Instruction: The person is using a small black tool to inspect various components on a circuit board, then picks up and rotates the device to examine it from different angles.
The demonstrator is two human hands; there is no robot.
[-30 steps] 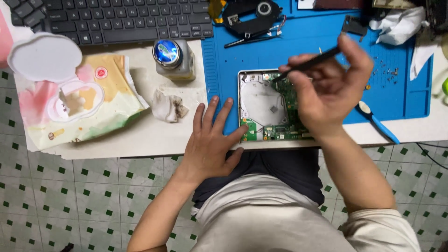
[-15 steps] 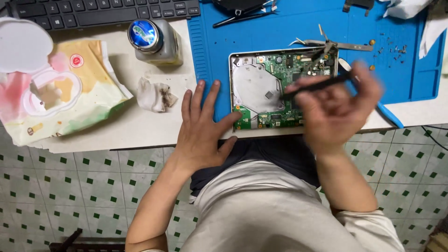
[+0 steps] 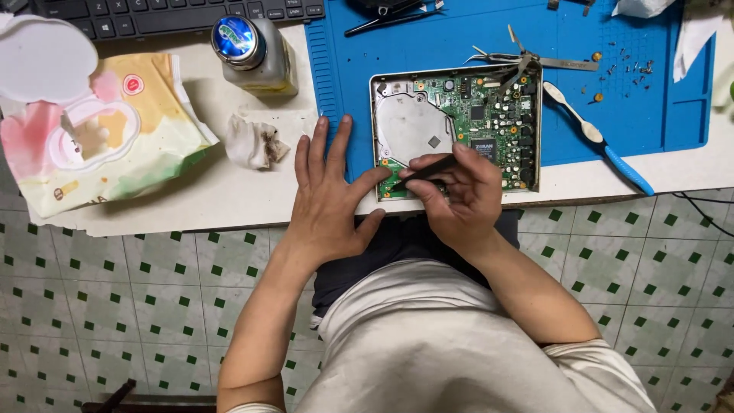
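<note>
R hand (image 3: 459, 195) dropped to circuit board's (image 3: 474, 126) near edge, pinching black tool (image 3: 424, 172); L hand (image 3: 332, 195) flat, open beside board. Prying step; needs gentle leverage.

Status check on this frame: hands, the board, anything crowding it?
Left hand flat on table edge, thumb against circuit board. Right hand gripping black tool at board's near edge. Tweezers lie across its far corner.
</note>
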